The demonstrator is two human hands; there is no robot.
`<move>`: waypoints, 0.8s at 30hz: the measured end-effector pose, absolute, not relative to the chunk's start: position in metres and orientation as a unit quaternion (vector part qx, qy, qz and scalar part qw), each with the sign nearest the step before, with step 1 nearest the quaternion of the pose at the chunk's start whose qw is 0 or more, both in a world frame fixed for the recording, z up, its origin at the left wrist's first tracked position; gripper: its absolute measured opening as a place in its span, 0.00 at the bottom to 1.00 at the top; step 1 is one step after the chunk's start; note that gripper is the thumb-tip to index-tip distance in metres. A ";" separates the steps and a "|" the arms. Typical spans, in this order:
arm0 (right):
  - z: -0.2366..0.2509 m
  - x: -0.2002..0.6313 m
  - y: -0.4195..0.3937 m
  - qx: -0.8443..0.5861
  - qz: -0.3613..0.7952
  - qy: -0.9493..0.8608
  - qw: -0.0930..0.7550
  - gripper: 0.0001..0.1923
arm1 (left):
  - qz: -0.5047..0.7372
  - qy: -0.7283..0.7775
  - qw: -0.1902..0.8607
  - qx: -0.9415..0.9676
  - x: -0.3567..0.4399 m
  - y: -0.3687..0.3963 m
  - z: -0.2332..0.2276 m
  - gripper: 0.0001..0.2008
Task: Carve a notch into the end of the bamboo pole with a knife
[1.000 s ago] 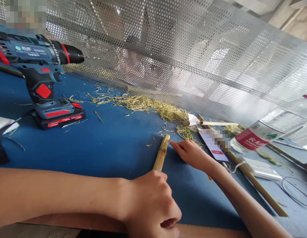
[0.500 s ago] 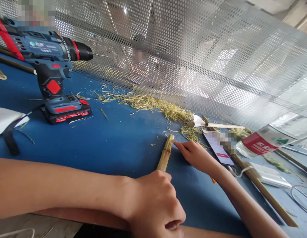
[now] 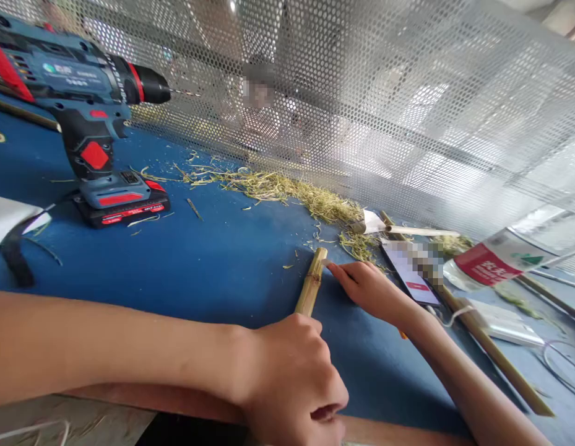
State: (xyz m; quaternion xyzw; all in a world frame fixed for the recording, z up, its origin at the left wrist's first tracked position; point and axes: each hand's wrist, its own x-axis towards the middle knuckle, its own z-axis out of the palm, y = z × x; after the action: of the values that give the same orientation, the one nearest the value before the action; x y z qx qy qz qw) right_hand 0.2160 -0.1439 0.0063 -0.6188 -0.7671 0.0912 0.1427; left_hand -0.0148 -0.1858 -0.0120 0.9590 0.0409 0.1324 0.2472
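A short bamboo piece [image 3: 309, 291] with a ringed node points away from me over the blue table. My left hand [image 3: 294, 375] is wrapped round its near part, hiding that end. At the far end of the bamboo, my right hand [image 3: 373, 290] is closed on a knife [image 3: 403, 334]. Only a bit of blade at the fingertips and an orange end below the wrist show; the rest is covered by the hand. The blade lies against or very close to the right side of the bamboo, above the node.
A cordless drill [image 3: 95, 118] stands upright at the left. Bamboo shavings [image 3: 306, 195] lie along the perforated metal screen [image 3: 361, 111]. To the right are a phone [image 3: 410, 272], a long bamboo pole [image 3: 491, 347], a labelled plastic bottle [image 3: 496, 260] and a white power bank [image 3: 505, 323].
The camera view has shifted slightly, moving the drill a little left and up in the picture. Both hands keep nearly the same pose on the bamboo and the knife.
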 end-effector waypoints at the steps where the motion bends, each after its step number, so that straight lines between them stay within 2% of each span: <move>1: 0.007 0.216 -0.144 -0.618 0.094 -0.767 0.142 0.40 | 0.133 0.041 0.247 0.959 -0.015 -0.186 -0.012 0.15; 9: 0.006 0.217 -0.145 -0.630 0.108 -0.759 0.125 0.41 | 0.102 0.038 0.252 0.961 -0.017 -0.186 -0.007 0.16; 12: 0.004 0.208 -0.150 -0.670 0.064 -0.733 0.105 0.37 | 0.091 0.040 0.266 0.959 -0.016 -0.185 -0.005 0.17; 17: 0.004 0.193 -0.154 -0.720 -0.044 -0.692 0.015 0.34 | 0.101 0.032 0.224 0.969 -0.016 -0.186 -0.003 0.16; 20: 0.003 0.192 -0.151 -0.707 -0.093 -0.701 -0.018 0.35 | 0.105 0.026 0.209 0.972 -0.017 -0.187 -0.003 0.17; 24: 0.001 0.199 -0.143 -0.672 -0.100 -0.733 -0.024 0.35 | 0.106 0.034 0.206 0.972 -0.018 -0.187 -0.002 0.18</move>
State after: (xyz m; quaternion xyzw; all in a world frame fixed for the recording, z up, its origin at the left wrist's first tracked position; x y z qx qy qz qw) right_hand 0.1993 -0.1433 0.0007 -0.6720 -0.7335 -0.0996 -0.0241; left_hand -0.0181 -0.1873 -0.0018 0.9721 0.0343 0.1065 0.2063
